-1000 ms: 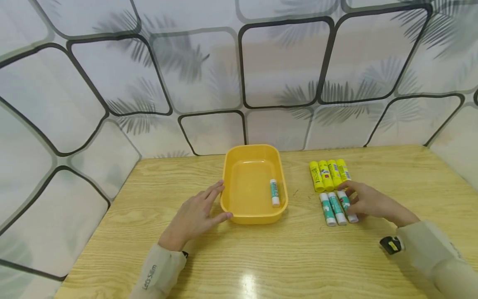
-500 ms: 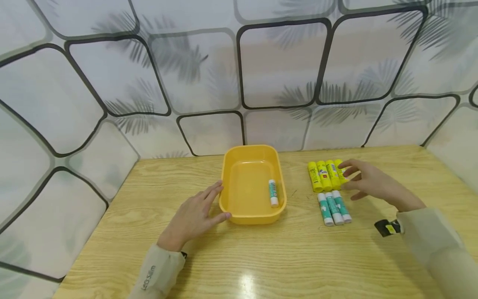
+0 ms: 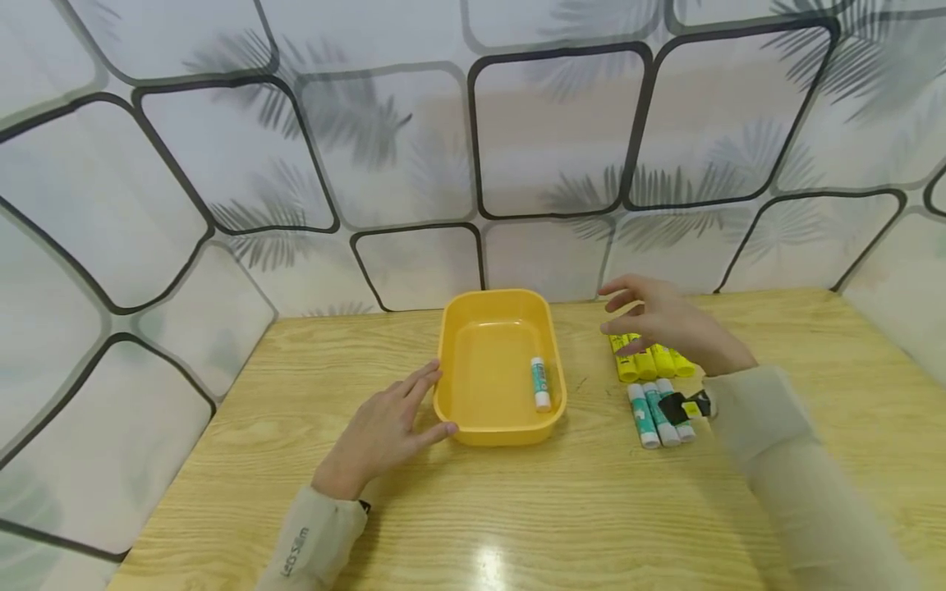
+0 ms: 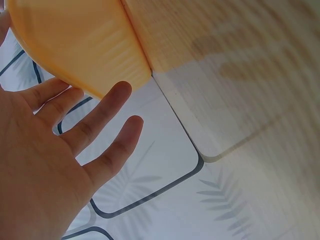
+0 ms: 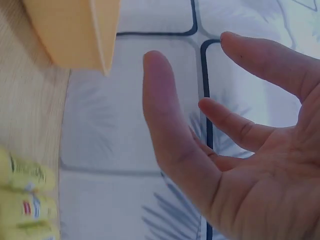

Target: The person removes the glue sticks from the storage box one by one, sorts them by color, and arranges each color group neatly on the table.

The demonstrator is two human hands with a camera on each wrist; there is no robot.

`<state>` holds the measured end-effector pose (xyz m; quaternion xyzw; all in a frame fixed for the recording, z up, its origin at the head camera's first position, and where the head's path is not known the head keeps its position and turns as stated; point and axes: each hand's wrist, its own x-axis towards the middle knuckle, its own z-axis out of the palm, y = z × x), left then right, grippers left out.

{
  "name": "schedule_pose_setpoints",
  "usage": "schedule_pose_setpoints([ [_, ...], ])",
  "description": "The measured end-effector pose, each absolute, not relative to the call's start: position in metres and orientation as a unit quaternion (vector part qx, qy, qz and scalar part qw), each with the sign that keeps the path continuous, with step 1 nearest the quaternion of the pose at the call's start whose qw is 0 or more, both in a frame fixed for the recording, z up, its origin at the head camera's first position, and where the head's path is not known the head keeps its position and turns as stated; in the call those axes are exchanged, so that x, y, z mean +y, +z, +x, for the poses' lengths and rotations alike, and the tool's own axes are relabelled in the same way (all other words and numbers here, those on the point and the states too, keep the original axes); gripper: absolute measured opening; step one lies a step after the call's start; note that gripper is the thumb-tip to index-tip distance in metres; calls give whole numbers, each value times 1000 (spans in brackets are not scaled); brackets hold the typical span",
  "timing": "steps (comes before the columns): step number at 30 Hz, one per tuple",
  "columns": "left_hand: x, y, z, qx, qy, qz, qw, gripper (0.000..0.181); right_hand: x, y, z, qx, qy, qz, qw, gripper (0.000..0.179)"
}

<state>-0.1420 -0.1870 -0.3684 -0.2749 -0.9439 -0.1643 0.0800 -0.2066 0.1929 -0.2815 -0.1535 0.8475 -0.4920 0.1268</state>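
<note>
My left hand (image 3: pixel 388 423) rests against the left side of a yellow plastic tray (image 3: pixel 447 410), its fingers spread along the rim. In the left wrist view the fingertips lie right at the tray's wall (image 4: pixel 85 45). One teal-and-white glue stick (image 3: pixel 540 384) lies inside the tray at the right. My right hand (image 3: pixel 658 316) hangs over a row of yellow glue sticks (image 3: pixel 645 361), partly covering them; its fingers are loosely bent and nothing is between them. Nearer the front, several teal-and-white glue sticks (image 3: pixel 643 417) lie side by side, partly hidden by the wrist strap.
A light wooden table (image 3: pixel 473 501) carries everything. A white patterned curtain (image 3: pixel 414 148) rises right behind the table's back edge and on both sides. A dark wrist strap (image 3: pixel 683 408) sticks out from the right sleeve.
My right hand has left the teal-and-white glue sticks, risen, and moved back and left over the yellow ones. The nearest teal stick now lies against its neighbours. The left hand stays put.
</note>
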Motion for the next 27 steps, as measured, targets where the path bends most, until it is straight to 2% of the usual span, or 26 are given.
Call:
schedule_pose_setpoints([
  [16, -187, -368, -142, -946, -162, -269, 73, 81, 138, -291, -216, 795, -562, -167, 156, 58],
  [27, -187, -368, -142, -946, -165, -270, 73, 80, 117, -302, -218, 784, -571, -171, 173, 59],
])
